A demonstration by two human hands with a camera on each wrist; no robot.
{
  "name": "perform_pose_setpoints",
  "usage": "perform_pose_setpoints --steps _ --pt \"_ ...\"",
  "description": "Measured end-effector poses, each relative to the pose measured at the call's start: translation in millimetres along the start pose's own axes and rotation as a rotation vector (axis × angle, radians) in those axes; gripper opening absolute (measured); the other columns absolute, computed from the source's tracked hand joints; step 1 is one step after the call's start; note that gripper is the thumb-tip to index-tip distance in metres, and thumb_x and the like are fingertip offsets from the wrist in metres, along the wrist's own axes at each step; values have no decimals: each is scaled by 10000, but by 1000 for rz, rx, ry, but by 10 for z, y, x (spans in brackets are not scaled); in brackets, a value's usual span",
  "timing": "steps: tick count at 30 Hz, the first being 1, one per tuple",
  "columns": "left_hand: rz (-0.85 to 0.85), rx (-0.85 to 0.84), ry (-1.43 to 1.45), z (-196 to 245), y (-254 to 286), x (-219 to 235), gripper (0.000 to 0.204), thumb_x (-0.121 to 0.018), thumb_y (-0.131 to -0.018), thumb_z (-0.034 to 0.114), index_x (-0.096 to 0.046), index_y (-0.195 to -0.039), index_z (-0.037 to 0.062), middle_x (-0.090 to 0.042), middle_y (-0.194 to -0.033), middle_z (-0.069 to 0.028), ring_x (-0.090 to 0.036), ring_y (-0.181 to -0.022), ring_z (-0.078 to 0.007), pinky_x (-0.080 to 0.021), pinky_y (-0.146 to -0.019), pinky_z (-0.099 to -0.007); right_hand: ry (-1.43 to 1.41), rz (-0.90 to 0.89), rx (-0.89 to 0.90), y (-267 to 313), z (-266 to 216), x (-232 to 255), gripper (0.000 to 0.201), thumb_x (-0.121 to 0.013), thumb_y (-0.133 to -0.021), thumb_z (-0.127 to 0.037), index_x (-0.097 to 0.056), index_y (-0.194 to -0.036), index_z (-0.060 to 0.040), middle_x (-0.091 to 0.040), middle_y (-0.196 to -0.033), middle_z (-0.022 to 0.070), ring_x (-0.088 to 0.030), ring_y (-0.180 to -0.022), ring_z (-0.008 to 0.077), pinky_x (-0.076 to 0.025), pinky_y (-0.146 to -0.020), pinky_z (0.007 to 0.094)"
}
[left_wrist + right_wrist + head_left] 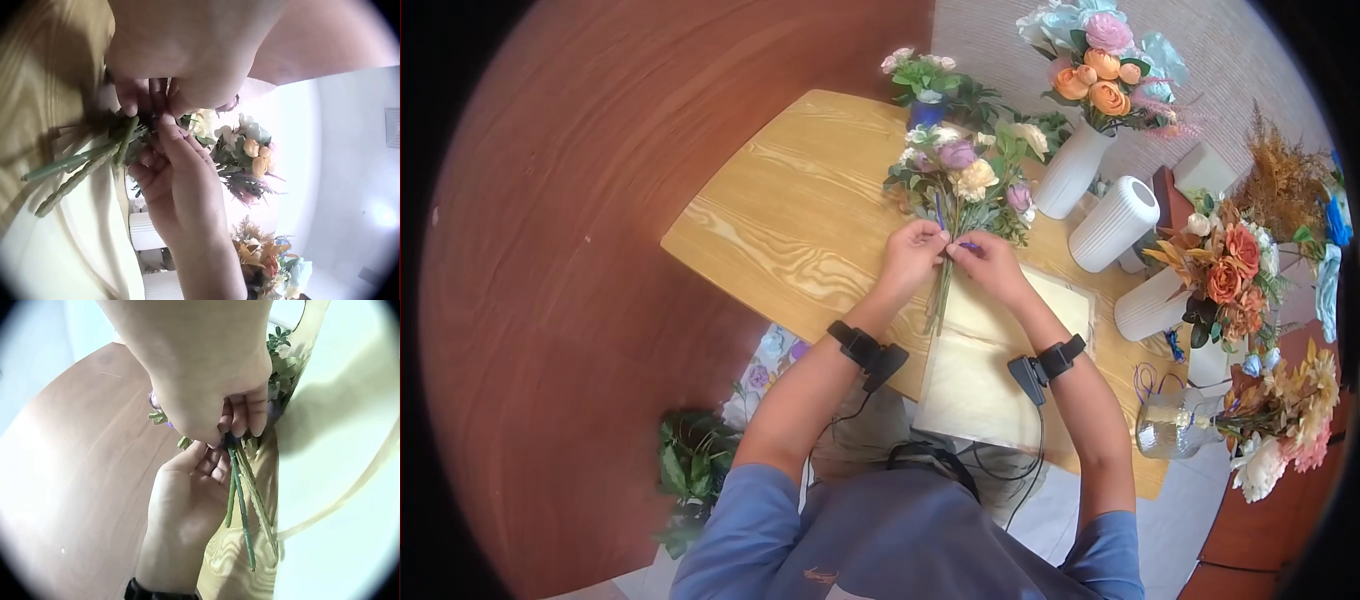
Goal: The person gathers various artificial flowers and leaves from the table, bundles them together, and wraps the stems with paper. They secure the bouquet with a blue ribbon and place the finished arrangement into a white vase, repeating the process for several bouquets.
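Note:
A bouquet of artificial flowers (975, 180), cream and mauve with green leaves, lies over the wooden table, blooms pointing away from me. Its bare stems (242, 506) run back toward my body. My left hand (913, 257) and right hand (992, 268) meet at the stems just below the leaves. Both pinch a thin purple-blue cord (940, 212) at the binding point, one end sticking up by the left fingers. In the left wrist view, thumbs and fingertips are close together around the stems (78, 161); the fingers hide most of the cord there.
A cream sheet (980, 385) covers the table's near part. Along the right stand a white vase with flowers (1075, 170), a ribbed white vase (1112, 225), a vase of orange flowers (1150, 303) and a glass jar (1175, 425). Purple cord loops (1145, 380) lie beside the jar.

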State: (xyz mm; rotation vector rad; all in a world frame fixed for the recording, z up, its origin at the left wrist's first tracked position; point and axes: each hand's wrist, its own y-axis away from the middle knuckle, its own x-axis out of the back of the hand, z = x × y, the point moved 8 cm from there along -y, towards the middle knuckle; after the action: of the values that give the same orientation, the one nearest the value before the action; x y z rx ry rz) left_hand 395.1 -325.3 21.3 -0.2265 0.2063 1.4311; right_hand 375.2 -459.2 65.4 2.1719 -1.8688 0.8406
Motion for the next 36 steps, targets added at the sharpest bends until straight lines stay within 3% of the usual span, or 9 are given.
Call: perform_pose_setpoints --steps 3,11,15,21,23,26,30,32,36 --pt "-19 30 60 37 15 -6 83 -606 -906 83 -580 -959 25 -664 -897 -62 -630 -770 -100 -518 -667 -211 -151 -26 -123 13 117 -7 171 -678 -854 -170 -675 -881 -1 -588 -782 58 -530 -676 132 -433 -613 274" --pt "-108 39 42 72 40 -43 62 -551 -944 85 -541 -989 44 -675 -937 -83 -649 -836 -124 -529 -712 -225 -14 111 156 95 -146 140 136 -687 -840 -124 -698 -871 8 -588 -833 73 -550 -697 158 -444 -617 277" --pt "-181 0 -9 78 40 -63 63 -540 -953 95 -538 -986 42 -676 -946 -80 -650 -850 -124 -525 -714 -222 80 26 122 112 -204 172 111 -691 -827 -103 -704 -852 5 -601 -827 100 -562 -706 189 -453 -622 293" --pt "-217 -18 -3 80 28 -133 63 -558 -936 93 -552 -970 40 -658 -904 -39 -631 -829 -97 -497 -683 -224 104 97 263 143 -264 223 106 -692 -825 -87 -697 -840 18 -607 -789 103 -572 -666 186 -449 -586 294" --pt "-211 -22 -2 74 19 -122 66 -561 -935 92 -553 -971 37 -655 -901 -37 -630 -827 -98 -498 -685 -227 -89 50 34 116 -33 188 149 -661 -871 -101 -678 -848 45 -611 -884 57 -564 -653 105 -458 -586 228" --pt "-205 -28 12 90 35 -110 73 -567 -931 86 -556 -978 32 -650 -896 -41 -630 -823 -103 -498 -681 -229 -320 46 -99 144 -6 129 166 -649 -888 -110 -677 -842 47 -620 -856 40 -570 -635 82 -463 -573 207" --pt "-219 -54 13 82 33 -103 78 -583 -929 83 -570 -984 29 -646 -919 -37 -628 -824 -93 -521 -697 -220 -401 49 -188 143 65 72 148 -645 -892 -108 -682 -858 32 -627 -799 29 -586 -656 82 -474 -585 209" --pt "-227 -72 0 73 47 -111 76 -583 -929 79 -575 -985 28 -639 -918 -29 -624 -824 -86 -518 -693 -218 -280 5 -161 110 47 48 139 -641 -893 -93 -668 -924 39 -638 -768 32 -601 -668 85 -490 -596 214" --pt "-228 -100 -48 154 103 -127 79 -576 -928 65 -584 -990 16 -617 -915 -13 -611 -810 -73 -510 -685 -213 -378 30 -205 99 125 14 170 -648 -883 -73 -641 -988 60 -651 -798 54 -607 -670 92 -507 -618 220"
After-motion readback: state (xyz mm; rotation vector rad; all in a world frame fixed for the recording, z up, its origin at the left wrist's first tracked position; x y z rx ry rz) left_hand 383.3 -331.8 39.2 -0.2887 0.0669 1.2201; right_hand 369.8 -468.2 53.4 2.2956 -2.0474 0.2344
